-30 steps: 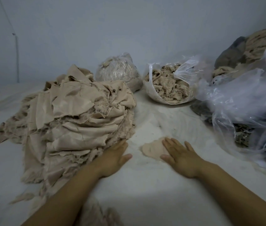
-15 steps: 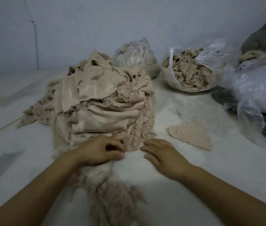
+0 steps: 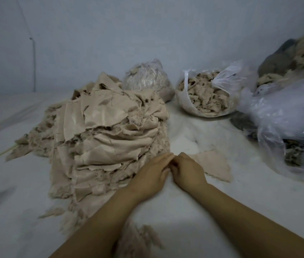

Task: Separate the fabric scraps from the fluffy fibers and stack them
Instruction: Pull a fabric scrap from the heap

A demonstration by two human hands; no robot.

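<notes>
A tall heap of beige fabric scraps (image 3: 110, 127) with fluffy fibers stuck to them sits left of centre on the white surface (image 3: 13, 192). One flat beige scrap (image 3: 214, 164) lies alone to its right. My left hand (image 3: 151, 175) and my right hand (image 3: 187, 170) meet fingertip to fingertip at the heap's lower right corner. Both hands have curled fingers, and whatever is between them is hidden. A tuft of loose fibers (image 3: 138, 241) lies near me, partly under my left forearm.
An open plastic bag of fibers (image 3: 203, 95) and a closed, filled bag (image 3: 145, 77) stand at the back by the wall. A big crumpled clear bag (image 3: 287, 112) fills the right side, with grey and beige material (image 3: 281, 60) heaped behind it.
My right hand left the flat scrap and moved left. My left hand curled at the heap's foot, and both hands have now come together there with fingers curled.
</notes>
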